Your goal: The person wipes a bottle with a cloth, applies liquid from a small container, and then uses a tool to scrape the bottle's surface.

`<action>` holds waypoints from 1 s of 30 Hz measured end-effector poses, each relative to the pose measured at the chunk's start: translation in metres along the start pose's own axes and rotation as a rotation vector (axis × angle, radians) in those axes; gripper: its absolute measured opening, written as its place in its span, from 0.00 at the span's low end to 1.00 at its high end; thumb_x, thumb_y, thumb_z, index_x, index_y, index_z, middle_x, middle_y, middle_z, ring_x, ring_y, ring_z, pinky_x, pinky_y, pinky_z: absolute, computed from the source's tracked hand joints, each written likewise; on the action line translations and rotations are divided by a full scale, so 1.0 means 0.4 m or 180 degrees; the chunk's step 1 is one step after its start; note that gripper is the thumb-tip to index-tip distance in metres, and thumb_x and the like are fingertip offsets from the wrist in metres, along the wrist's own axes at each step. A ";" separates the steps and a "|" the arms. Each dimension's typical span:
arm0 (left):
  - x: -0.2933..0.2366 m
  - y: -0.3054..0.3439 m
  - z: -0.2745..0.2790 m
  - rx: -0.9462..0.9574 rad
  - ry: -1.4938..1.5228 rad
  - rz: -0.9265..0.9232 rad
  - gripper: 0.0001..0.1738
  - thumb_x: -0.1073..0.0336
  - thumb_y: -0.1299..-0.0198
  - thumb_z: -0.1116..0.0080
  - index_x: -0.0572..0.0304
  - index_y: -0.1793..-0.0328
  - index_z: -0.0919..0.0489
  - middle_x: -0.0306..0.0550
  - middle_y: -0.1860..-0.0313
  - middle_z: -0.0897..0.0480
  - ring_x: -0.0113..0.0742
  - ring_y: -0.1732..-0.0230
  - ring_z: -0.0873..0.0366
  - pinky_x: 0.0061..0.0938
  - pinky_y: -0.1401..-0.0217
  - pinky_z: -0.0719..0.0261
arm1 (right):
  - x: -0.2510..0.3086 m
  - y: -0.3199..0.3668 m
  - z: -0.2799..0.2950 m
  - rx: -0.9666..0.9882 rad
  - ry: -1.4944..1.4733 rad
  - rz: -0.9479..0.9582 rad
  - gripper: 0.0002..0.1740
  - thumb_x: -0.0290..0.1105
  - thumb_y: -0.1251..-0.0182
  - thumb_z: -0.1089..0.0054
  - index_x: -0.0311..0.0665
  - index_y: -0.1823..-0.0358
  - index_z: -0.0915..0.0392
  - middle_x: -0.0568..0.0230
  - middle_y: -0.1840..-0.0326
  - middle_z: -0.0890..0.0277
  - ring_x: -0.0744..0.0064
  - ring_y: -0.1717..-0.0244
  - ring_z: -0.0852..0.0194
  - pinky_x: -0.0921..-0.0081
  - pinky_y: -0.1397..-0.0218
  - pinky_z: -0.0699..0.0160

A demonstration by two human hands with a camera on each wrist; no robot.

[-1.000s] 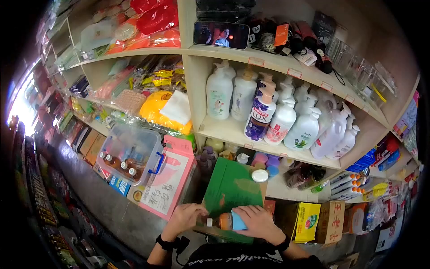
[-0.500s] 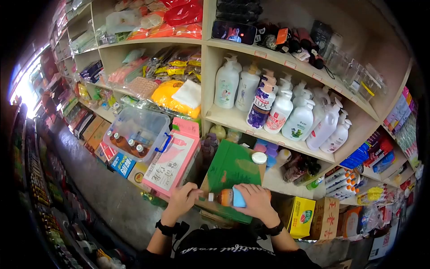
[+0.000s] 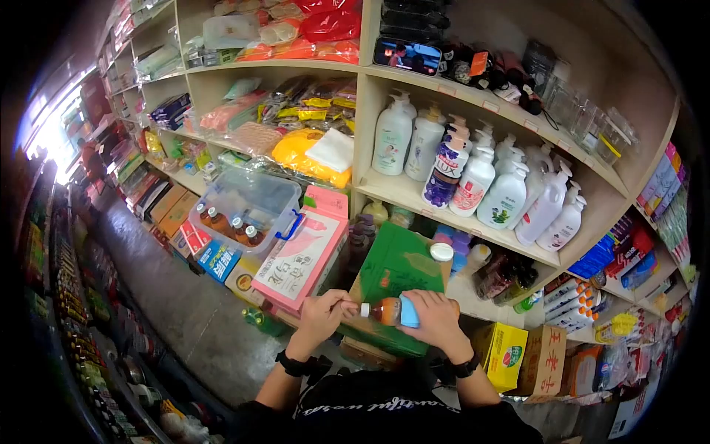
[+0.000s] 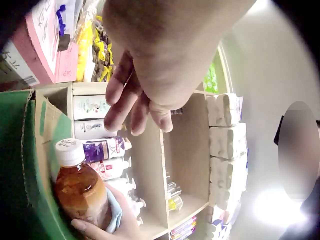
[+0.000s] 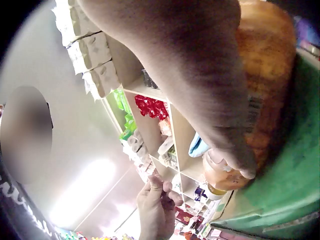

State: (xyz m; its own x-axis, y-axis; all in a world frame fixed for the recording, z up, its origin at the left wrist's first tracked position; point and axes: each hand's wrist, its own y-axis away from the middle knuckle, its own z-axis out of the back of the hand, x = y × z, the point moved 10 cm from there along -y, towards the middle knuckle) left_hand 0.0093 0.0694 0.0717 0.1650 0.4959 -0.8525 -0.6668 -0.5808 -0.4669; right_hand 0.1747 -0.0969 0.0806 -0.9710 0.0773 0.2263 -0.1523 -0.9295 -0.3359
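An orange-brown bottle with a white cap lies on its side over a green cardboard box. My right hand holds the bottle around its body, with a light blue cloth between the palm and the bottle. Just left of the cap is my left hand, its fingers loosely bent and nothing in them. The left wrist view shows those relaxed fingers hanging apart from the bottle.
A round white lid sits at the green box's far right corner. To the left, a clear plastic bin with several brown bottles stands beside a pink box. Pump bottles line the shelf ahead; a phone leans above. A yellow carton is at right.
The head view has turned, so the shelves and boxes sit farther right in it. My right hand keeps its hold on the bottle; my left hand stays near the cap with its fingers shifting slightly.
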 end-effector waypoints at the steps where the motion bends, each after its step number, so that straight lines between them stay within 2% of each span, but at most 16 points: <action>1: -0.005 0.000 0.001 -0.0016 -0.0012 -0.0002 0.03 0.80 0.29 0.36 0.66 0.53 0.16 0.48 0.67 0.07 0.33 0.68 0.07 0.24 0.65 0.12 | 0.000 -0.002 -0.001 0.0006 0.0018 -0.0031 0.45 0.49 0.47 0.14 0.43 0.28 0.24 0.58 0.35 0.19 0.53 0.38 0.18 0.57 0.34 0.24; 7: -0.045 0.003 -0.011 0.0224 -0.0311 -0.0361 0.02 0.74 0.27 0.35 0.63 0.53 0.18 0.46 0.71 0.10 0.37 0.70 0.08 0.28 0.66 0.13 | 0.001 0.005 -0.003 -0.0023 0.0094 -0.0053 0.45 0.49 0.47 0.14 0.43 0.28 0.24 0.58 0.35 0.19 0.53 0.37 0.19 0.57 0.34 0.24; 13: -0.039 0.023 0.036 0.0688 -0.0666 -0.0030 0.05 0.72 0.28 0.35 0.56 0.52 0.21 0.44 0.76 0.14 0.43 0.74 0.12 0.35 0.70 0.17 | 0.005 0.009 0.002 -0.0051 0.0115 -0.0049 0.45 0.49 0.47 0.15 0.43 0.28 0.24 0.58 0.35 0.19 0.53 0.37 0.19 0.58 0.34 0.24; 15: -0.013 0.041 0.082 0.0900 -0.1438 -0.0182 0.09 0.67 0.30 0.31 0.51 0.50 0.21 0.43 0.77 0.16 0.47 0.75 0.13 0.41 0.72 0.18 | 0.004 0.009 0.004 -0.0070 0.0113 -0.0035 0.45 0.49 0.46 0.15 0.43 0.28 0.24 0.58 0.35 0.19 0.53 0.37 0.19 0.58 0.33 0.24; 16: -0.004 0.047 0.121 0.0725 -0.1852 -0.0577 0.09 0.60 0.31 0.29 0.49 0.55 0.19 0.46 0.78 0.17 0.50 0.76 0.15 0.45 0.72 0.19 | 0.004 0.007 0.003 -0.0039 0.0105 -0.0038 0.44 0.49 0.46 0.15 0.43 0.28 0.24 0.58 0.35 0.19 0.52 0.37 0.19 0.58 0.33 0.24; 17: -0.060 0.046 0.130 0.0984 -0.2233 -0.1166 0.08 0.56 0.32 0.30 0.47 0.60 0.16 0.46 0.75 0.16 0.50 0.75 0.15 0.45 0.73 0.19 | 0.004 0.006 0.001 -0.0011 0.0094 -0.0039 0.44 0.49 0.46 0.16 0.43 0.28 0.24 0.57 0.35 0.19 0.52 0.37 0.19 0.57 0.32 0.24; 19: 0.047 0.072 0.196 0.1345 -0.3034 -0.0360 0.08 0.55 0.31 0.33 0.42 0.62 0.11 0.42 0.70 0.13 0.48 0.71 0.13 0.42 0.70 0.17 | 0.006 0.007 0.004 -0.0004 0.0099 -0.0046 0.44 0.49 0.45 0.16 0.42 0.29 0.24 0.57 0.35 0.19 0.52 0.37 0.20 0.57 0.32 0.25; 20: 0.044 0.088 0.205 0.1544 -0.3025 -0.0426 0.06 0.56 0.31 0.33 0.41 0.58 0.10 0.39 0.67 0.11 0.45 0.67 0.12 0.39 0.68 0.16 | 0.006 0.006 0.002 0.0011 0.0110 -0.0055 0.44 0.49 0.45 0.16 0.42 0.29 0.24 0.57 0.35 0.19 0.52 0.37 0.20 0.57 0.32 0.25; 21: 0.040 0.095 0.212 0.1556 -0.3049 -0.0427 0.06 0.56 0.31 0.33 0.41 0.58 0.10 0.39 0.67 0.11 0.45 0.67 0.12 0.39 0.68 0.16 | 0.004 0.004 0.002 -0.0006 0.0089 -0.0056 0.44 0.49 0.45 0.16 0.42 0.29 0.24 0.57 0.35 0.19 0.52 0.37 0.20 0.57 0.32 0.25; 23: -0.003 0.111 0.199 0.1510 -0.2492 -0.0563 0.10 0.56 0.29 0.32 0.53 0.56 0.11 0.48 0.69 0.12 0.52 0.69 0.12 0.44 0.65 0.15 | 0.001 0.006 -0.002 0.0001 0.0100 -0.0044 0.44 0.49 0.45 0.16 0.41 0.28 0.24 0.56 0.35 0.20 0.52 0.37 0.20 0.57 0.32 0.25; 25: 0.022 0.153 0.170 0.1664 -0.2565 -0.0532 0.10 0.57 0.30 0.31 0.54 0.55 0.11 0.51 0.65 0.10 0.52 0.67 0.11 0.45 0.63 0.14 | 0.001 0.007 0.001 -0.0033 0.0077 -0.0037 0.44 0.50 0.45 0.16 0.41 0.28 0.24 0.56 0.35 0.20 0.52 0.37 0.20 0.57 0.32 0.25; 26: 0.033 0.163 0.156 0.1717 -0.2625 -0.0401 0.11 0.60 0.30 0.31 0.60 0.54 0.13 0.54 0.62 0.11 0.52 0.63 0.11 0.45 0.61 0.13 | 0.003 0.007 0.002 -0.0060 0.0084 -0.0016 0.45 0.50 0.45 0.16 0.41 0.28 0.24 0.56 0.35 0.19 0.53 0.37 0.20 0.57 0.32 0.25; 30: -0.001 0.159 0.064 0.1466 -0.2067 -0.0604 0.08 0.66 0.32 0.30 0.62 0.56 0.16 0.54 0.61 0.11 0.53 0.61 0.12 0.43 0.59 0.14 | 0.004 0.011 0.003 -0.0040 0.0042 -0.0103 0.42 0.48 0.47 0.16 0.41 0.32 0.22 0.57 0.37 0.18 0.53 0.36 0.19 0.55 0.32 0.25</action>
State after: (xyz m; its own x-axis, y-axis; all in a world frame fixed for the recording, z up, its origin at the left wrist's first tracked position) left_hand -0.0516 0.0488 0.0482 -0.0547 0.9163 -0.3968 -0.9249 -0.1962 -0.3258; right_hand 0.1725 -0.1010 0.0805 -0.9679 0.1120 0.2252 -0.1858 -0.9219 -0.3401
